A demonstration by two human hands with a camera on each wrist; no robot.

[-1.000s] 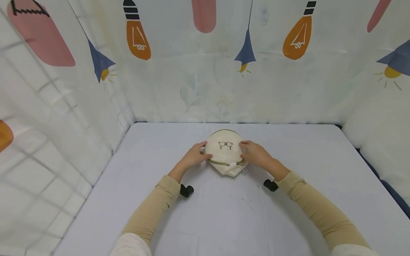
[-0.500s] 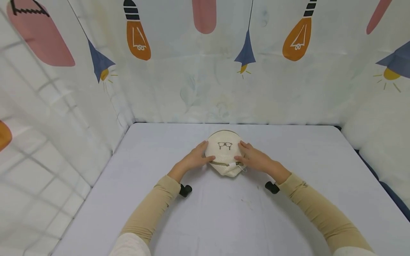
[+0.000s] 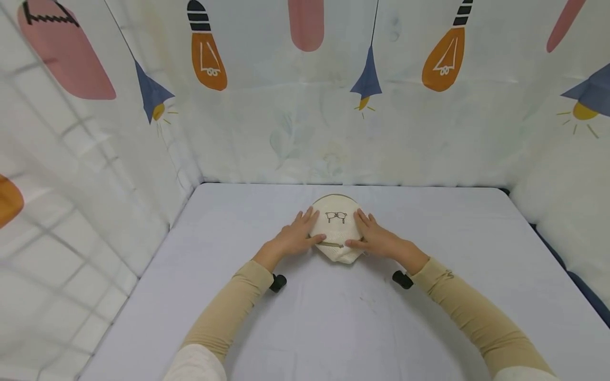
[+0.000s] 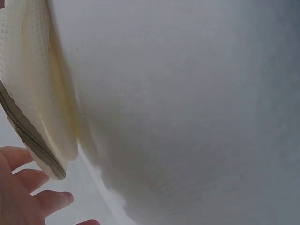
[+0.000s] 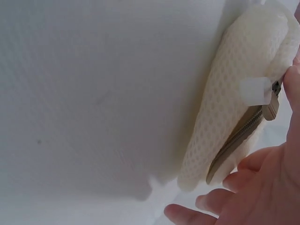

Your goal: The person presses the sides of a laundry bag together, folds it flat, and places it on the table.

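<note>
A cream mesh pouch with a glasses drawing on top and a brown zipper lies towards the back of the table. On its left side rests my left hand, fingers spread, thumb near the zipper. My right hand touches the opposite side with its fingers extended. The left wrist view has the pouch at its left edge, beside the fingers of the left hand. In the right wrist view the pouch shows a white tab by the zipper pull, and the right hand lies along it.
A white cloth covers the table. Behind it hangs a pale curtain printed with bulbs and lamps, which continues along both sides. Small black devices sit by both wrists.
Both hands have moved inward over the pouch's top, their fingers more spread and the thumbs closer together. The pouch has barely moved, and the white tab is now hidden in the head view.
</note>
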